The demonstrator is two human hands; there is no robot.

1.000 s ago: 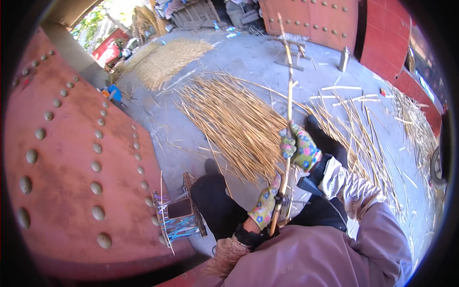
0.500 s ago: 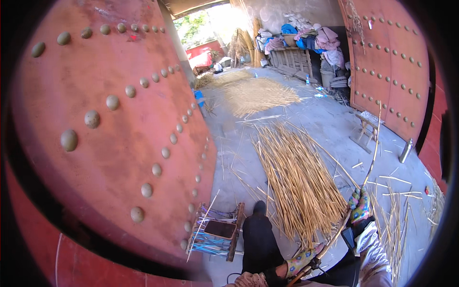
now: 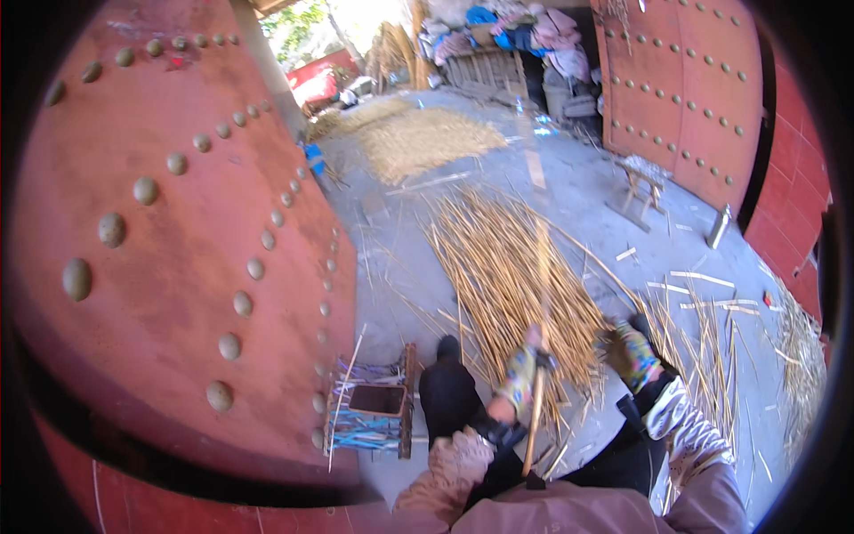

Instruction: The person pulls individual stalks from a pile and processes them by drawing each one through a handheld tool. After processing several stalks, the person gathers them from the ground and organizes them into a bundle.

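1. Right hand (image 3: 636, 356): gripping the upper stalk half a second ago; now off it, swung out to the right. Stalk (image 3: 535, 418): leaned toward 1 o'clock then, now points close to 12. View has shifted as well.
2. Clock positions below: read from the left hand, 12 straight ahead of the wearer.
3. Left hand (image 3: 516, 378): flowered glove, closed round the stalk's lower part, a small dark tool (image 3: 546, 361) beside the fingers.
4. Stalk: long, tan, between the wearer's legs, lower end at the lap; upper length blurred, passing above the pile.
5. Right hand: matching glove, just short of 3 o'clock, beside the pile's near right edge; blurred, so whether its fingers are together or apart cannot be told.
6. Pile (image 3: 498, 267): tan stalks on the floor, 12 o'clock.
7. Loose stalks (image 3: 712, 356): 3 o'clock.
8. Stool (image 3: 366, 432): strap-woven, 9 o'clock, bearing a dark flat rectangle (image 3: 376, 400).
9. Mat (image 3: 431, 142): straw-coloured, 11 o'clock.
10. Bench (image 3: 638, 191): small, 1 o'clock.
11. Flask (image 3: 719, 227): metallic, 2 o'clock.
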